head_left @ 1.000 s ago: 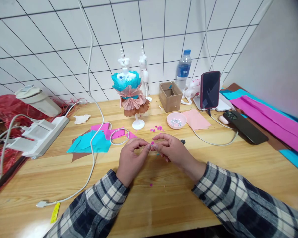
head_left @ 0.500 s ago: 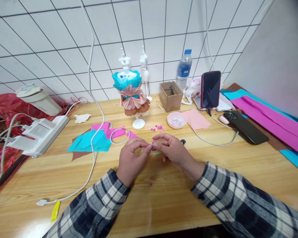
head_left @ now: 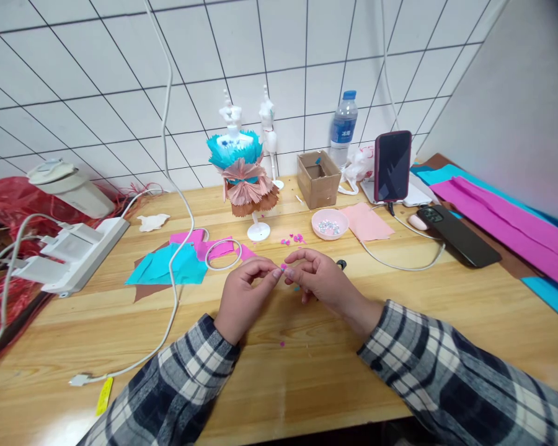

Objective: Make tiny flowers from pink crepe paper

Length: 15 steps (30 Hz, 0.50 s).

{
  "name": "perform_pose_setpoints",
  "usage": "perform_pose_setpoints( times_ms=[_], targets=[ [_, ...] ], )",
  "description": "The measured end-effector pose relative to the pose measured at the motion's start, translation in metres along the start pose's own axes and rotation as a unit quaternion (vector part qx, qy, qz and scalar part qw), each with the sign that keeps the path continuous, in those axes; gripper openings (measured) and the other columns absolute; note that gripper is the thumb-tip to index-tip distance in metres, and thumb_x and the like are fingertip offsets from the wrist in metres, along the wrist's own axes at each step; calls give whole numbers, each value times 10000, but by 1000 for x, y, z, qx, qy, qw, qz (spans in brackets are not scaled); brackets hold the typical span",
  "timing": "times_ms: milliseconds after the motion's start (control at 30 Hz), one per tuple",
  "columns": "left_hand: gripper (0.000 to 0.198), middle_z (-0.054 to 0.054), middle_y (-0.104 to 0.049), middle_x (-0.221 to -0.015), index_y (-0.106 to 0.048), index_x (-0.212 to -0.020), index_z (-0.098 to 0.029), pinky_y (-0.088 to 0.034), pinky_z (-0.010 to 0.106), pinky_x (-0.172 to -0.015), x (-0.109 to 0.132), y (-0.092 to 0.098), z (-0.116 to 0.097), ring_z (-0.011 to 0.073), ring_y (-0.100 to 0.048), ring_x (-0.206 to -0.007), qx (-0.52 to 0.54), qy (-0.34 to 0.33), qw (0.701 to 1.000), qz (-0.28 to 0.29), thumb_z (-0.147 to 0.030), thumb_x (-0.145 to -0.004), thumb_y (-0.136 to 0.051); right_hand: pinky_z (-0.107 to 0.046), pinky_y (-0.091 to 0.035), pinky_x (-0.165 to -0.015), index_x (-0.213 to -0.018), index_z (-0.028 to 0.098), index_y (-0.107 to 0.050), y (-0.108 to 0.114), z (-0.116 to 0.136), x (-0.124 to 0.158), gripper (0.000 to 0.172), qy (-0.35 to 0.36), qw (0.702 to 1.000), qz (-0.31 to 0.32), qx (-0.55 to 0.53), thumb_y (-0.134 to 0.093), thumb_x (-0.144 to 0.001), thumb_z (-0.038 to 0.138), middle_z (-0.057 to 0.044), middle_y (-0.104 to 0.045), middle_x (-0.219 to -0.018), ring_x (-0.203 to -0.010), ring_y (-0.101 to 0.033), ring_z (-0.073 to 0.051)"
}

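Observation:
Over the wooden table, my left hand [head_left: 247,296] and my right hand [head_left: 324,280] meet at their fingertips in a pinch. Between them is a tiny pink paper piece [head_left: 283,267], with a speck of blue beside it. Which fingers carry its weight I cannot tell. Just beyond lie several small pink paper bits [head_left: 292,238] and a pink bowl [head_left: 330,224] of shiny little gems. A single pink scrap [head_left: 282,344] lies nearer to me. Behind stands a doll-sized mannequin [head_left: 232,139] dressed in blue, dusty pink and brown crepe paper, upright on a white stand.
A second bare mannequin [head_left: 268,127], a cardboard box [head_left: 318,179] and a water bottle [head_left: 344,127] stand along the tiled wall. Blue crepe paper [head_left: 167,266] and a white cable [head_left: 179,248] lie left. A propped phone [head_left: 393,167] and long paper strips [head_left: 506,229] are right.
My fingertips have parted slightly, and more of the pink piece shows between them. The view has shifted a little; everything else stays in place.

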<state>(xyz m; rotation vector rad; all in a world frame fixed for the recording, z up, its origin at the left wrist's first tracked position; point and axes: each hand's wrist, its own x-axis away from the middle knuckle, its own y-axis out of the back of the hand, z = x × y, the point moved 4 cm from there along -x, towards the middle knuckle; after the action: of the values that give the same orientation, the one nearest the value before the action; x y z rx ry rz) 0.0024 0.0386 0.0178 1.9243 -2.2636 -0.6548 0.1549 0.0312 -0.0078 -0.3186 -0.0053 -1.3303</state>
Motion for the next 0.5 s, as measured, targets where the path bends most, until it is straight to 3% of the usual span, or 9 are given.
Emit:
perform_pose_setpoints(
  times_ms=[133, 267, 400, 500],
  targets=[
    [183, 49, -661, -802, -666, -762, -166, -480, 288, -738, -1, 1, 5, 171, -604, -766, 52, 44, 998, -3, -348, -779, -658, -170, -431, -376, -983, 185, -593, 1, 0, 0, 386, -29, 999, 6, -21, -738, -691, 391, 16, -657, -710, -444, -464, -55],
    [184, 39, -650, -795, -666, -754, -166, -476, 278, -740, -1, 1, 4, 162, -596, -765, 64, 47, 997, 1, -349, -767, -670, -152, -405, -378, -840, 175, -607, 2, -2, 0, 300, -51, 998, 1, -49, -749, -674, 379, 13, -655, -722, -448, -446, -40],
    [205, 41, -651, -806, -655, -770, -164, -482, 290, -767, 0, -2, 7, 166, -587, -780, 102, 71, 992, 19, -368, -760, -674, -157, -406, -379, -845, 182, -628, 3, -3, -2, 291, -38, 998, 12, -43, -757, -665, 370, 21, -645, -722, -451, -447, -41],
    [209, 45, -650, -804, -651, -787, -161, -485, 300, -771, 0, -7, 9, 165, -583, -779, 177, 99, 977, 62, -367, -768, -672, -165, -427, -389, -886, 186, -646, 3, -1, -2, 288, -7, 999, 29, -16, -744, -686, 369, 22, -638, -718, -457, -454, -45]
  ],
)
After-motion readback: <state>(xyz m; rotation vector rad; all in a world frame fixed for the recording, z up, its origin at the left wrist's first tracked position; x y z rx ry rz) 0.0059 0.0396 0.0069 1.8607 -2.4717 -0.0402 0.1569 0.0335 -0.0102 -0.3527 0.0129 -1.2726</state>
